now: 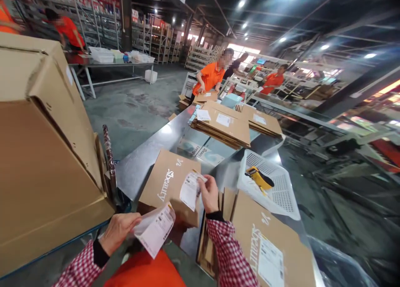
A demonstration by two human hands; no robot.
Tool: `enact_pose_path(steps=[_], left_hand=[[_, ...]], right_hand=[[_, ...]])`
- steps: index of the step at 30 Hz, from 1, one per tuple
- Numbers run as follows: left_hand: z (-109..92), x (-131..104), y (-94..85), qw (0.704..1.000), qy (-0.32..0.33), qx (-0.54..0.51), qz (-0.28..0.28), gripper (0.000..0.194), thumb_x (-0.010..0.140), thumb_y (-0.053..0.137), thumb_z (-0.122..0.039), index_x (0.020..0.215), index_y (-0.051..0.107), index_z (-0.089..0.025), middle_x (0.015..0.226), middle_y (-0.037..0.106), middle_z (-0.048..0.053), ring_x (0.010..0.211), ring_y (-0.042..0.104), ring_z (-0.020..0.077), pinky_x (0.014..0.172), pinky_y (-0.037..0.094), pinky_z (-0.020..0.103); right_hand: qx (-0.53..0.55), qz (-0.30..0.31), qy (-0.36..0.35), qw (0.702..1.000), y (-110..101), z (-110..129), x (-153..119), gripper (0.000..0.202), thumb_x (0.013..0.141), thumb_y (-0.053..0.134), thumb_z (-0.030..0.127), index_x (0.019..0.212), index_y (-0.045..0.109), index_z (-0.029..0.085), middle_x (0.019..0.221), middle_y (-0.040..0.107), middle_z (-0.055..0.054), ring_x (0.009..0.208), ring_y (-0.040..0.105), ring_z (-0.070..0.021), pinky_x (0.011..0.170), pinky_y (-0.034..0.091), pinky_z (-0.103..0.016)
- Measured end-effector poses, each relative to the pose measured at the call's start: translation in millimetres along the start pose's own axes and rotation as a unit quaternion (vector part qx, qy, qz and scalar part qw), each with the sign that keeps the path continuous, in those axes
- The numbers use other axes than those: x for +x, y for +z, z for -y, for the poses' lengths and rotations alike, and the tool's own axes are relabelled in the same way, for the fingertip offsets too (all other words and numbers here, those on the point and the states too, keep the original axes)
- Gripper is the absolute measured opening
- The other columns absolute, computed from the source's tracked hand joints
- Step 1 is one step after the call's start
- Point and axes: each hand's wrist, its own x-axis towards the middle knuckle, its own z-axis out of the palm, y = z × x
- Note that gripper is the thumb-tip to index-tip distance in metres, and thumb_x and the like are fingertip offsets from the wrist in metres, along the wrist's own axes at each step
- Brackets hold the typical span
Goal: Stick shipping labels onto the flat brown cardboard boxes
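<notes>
Pinched in my left hand [120, 230] is a printed shipping label [157, 230], its sheet bent and hanging in front of my orange apron. My right hand [210, 192] grips the right edge of another shipping label [189, 192], which lies over the top of a brown cardboard box [165, 176] with white lettering. Whether that second label is stuck down I cannot tell. The box stands on a shiny metal table [140, 168]. Under my right forearm, flattened cartons [240, 220] lean together, the front one bearing a white label [270, 262].
A white plastic basket [289, 187] holds a yellow and black tool [260, 178]. Farther back lie stacked flat cartons [237, 131] with labels, above light-blue printed boxes [209, 151]. A large carton [46, 166] fills the left side. A person in orange [211, 75] works at the table's far end.
</notes>
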Motion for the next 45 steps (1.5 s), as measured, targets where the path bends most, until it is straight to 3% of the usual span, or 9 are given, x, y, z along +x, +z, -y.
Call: enact_pose_path(steps=[3, 6, 12, 17, 22, 27, 30, 35, 45], left_hand=[[5.3, 4.0, 18.0, 0.997, 0.066, 0.035, 0.003, 0.020, 0.092, 0.050, -0.031, 0.089, 0.066, -0.021, 0.090, 0.070, 0.004, 0.088, 0.066, 0.0186, 0.080, 0.053, 0.031], [7.2, 13.8, 37.6, 0.992, 0.094, 0.080, 0.000, 0.014, 0.090, 0.053, -0.019, 0.091, 0.067, -0.020, 0.130, 0.059, 0.010, 0.126, 0.049, 0.0249, 0.104, 0.042, 0.046], [16.4, 22.9, 49.6, 0.992, 0.075, 0.098, 0.031, 0.018, 0.087, 0.051, -0.010, 0.086, 0.067, -0.018, 0.135, 0.056, 0.010, 0.129, 0.047, 0.0251, 0.105, 0.042, 0.049], [21.0, 20.2, 51.7, 0.991, 0.066, 0.106, 0.050, 0.018, 0.087, 0.052, -0.010, 0.088, 0.068, -0.018, 0.136, 0.055, 0.012, 0.129, 0.046, 0.0294, 0.104, 0.041, 0.055], [9.4, 23.7, 44.4, 0.989, 0.089, 0.101, 0.064, 0.019, 0.087, 0.052, -0.011, 0.090, 0.068, -0.020, 0.136, 0.055, 0.011, 0.129, 0.045, 0.0274, 0.105, 0.040, 0.053], [-14.7, 51.2, 46.1, 0.986, 0.111, 0.084, 0.087, 0.012, 0.088, 0.055, -0.017, 0.087, 0.067, -0.019, 0.147, 0.041, 0.010, 0.137, 0.034, 0.0259, 0.108, 0.038, 0.048], [-17.8, 67.6, 58.9, 0.984, 0.117, 0.084, 0.101, 0.007, 0.085, 0.062, -0.018, 0.080, 0.067, -0.018, 0.148, 0.039, 0.010, 0.138, 0.033, 0.0299, 0.108, 0.037, 0.052], [-9.2, 70.0, 77.5, 0.980, 0.134, 0.082, 0.120, 0.007, 0.083, 0.065, -0.019, 0.087, 0.069, -0.022, 0.139, 0.053, 0.002, 0.134, 0.039, 0.0281, 0.111, 0.030, 0.055], [-3.6, 69.9, 85.9, 0.983, 0.122, 0.074, 0.112, 0.011, 0.083, 0.067, -0.021, 0.092, 0.070, -0.025, 0.134, 0.057, -0.001, 0.133, 0.039, 0.0252, 0.112, 0.026, 0.052]], right_hand=[[-0.095, 0.140, 0.001, 0.986, 19.5, -21.7, 13.7, 0.039, 0.071, 0.063, 0.042, 0.098, 0.049, 0.019, 0.079, 0.062, -0.002, 0.065, 0.058, -0.0172, 0.058, 0.048, -0.029], [-0.188, 0.177, -0.024, 0.966, 39.5, -32.9, 11.3, 0.041, 0.068, 0.064, 0.034, 0.102, 0.050, 0.017, 0.088, 0.063, -0.006, 0.078, 0.062, -0.0218, 0.068, 0.051, -0.034], [-0.297, 0.184, -0.058, 0.935, 39.2, -27.7, 5.5, 0.062, 0.060, 0.078, 0.034, 0.114, 0.055, 0.015, 0.122, 0.054, -0.019, 0.110, 0.053, -0.0354, 0.091, 0.041, -0.046], [-0.457, 0.141, -0.128, 0.869, 53.4, -19.2, -20.2, 0.066, 0.082, 0.060, 0.050, 0.135, 0.045, 0.015, 0.142, 0.039, -0.023, 0.126, 0.038, -0.0400, 0.100, 0.029, -0.056], [-0.428, 0.131, -0.098, 0.889, 57.6, -25.4, 4.3, 0.042, 0.096, 0.034, 0.025, 0.133, 0.049, 0.010, 0.130, 0.052, -0.020, 0.118, 0.048, -0.0285, 0.099, 0.036, -0.044], [-0.417, 0.213, -0.103, 0.878, 41.0, -37.6, 41.9, 0.024, 0.092, 0.047, 0.022, 0.096, 0.070, 0.018, 0.100, 0.067, -0.009, 0.099, 0.057, -0.0223, 0.089, 0.041, -0.033], [-0.414, 0.222, -0.113, 0.876, 43.0, -40.8, 40.2, 0.016, 0.088, 0.056, 0.023, 0.090, 0.071, 0.020, 0.098, 0.067, -0.007, 0.097, 0.056, -0.0223, 0.086, 0.040, -0.032], [-0.406, 0.206, -0.110, 0.883, 49.2, -43.1, 33.5, 0.015, 0.087, 0.053, 0.019, 0.086, 0.067, 0.018, 0.088, 0.067, -0.008, 0.089, 0.057, -0.0225, 0.078, 0.039, -0.032], [-0.324, 0.182, -0.174, 0.912, 37.2, -31.1, 14.2, 0.018, 0.092, 0.041, 0.021, 0.087, 0.058, 0.016, 0.087, 0.061, -0.007, 0.085, 0.054, -0.0192, 0.077, 0.042, -0.030]])
